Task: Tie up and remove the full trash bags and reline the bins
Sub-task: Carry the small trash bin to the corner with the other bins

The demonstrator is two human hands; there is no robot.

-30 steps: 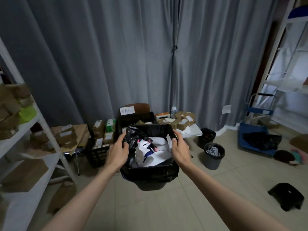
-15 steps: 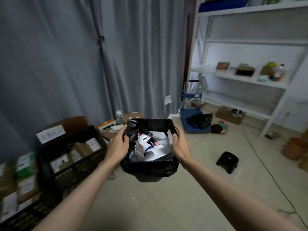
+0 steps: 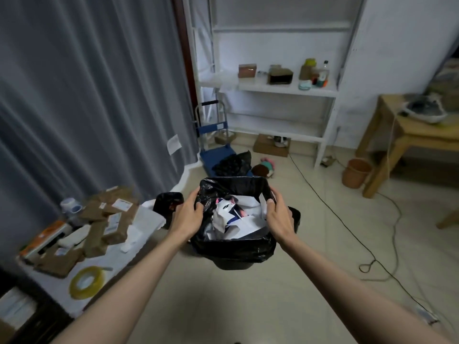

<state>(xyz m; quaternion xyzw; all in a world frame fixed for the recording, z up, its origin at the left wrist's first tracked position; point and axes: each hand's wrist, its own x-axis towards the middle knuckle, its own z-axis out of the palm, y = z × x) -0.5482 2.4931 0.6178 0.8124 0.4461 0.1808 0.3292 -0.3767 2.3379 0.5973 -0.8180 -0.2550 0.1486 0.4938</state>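
Black plastic is lining a small bin (image 3: 233, 263) that a person is carrying out in front at the middle of the head view, above the tiled floor (image 3: 285, 281). The left hand (image 3: 186, 216) is gripping the left rim, fingers curling over the bunched edge of the trash bag (image 3: 236, 248). The right hand (image 3: 279, 217) is gripping the right rim the same way, thumb lying along the inside. White crumpled paper (image 3: 236, 217) is filling the bag nearly to the top. Two more black-lined bins are showing just behind the hands, one on the left (image 3: 165, 202) and one on the right (image 3: 295, 217). A tape roll (image 3: 87, 281) is lying on a low white surface at the near left. A grey curtain (image 3: 87, 95) is hanging at the far left, white shelves (image 3: 285, 89) at the far right.
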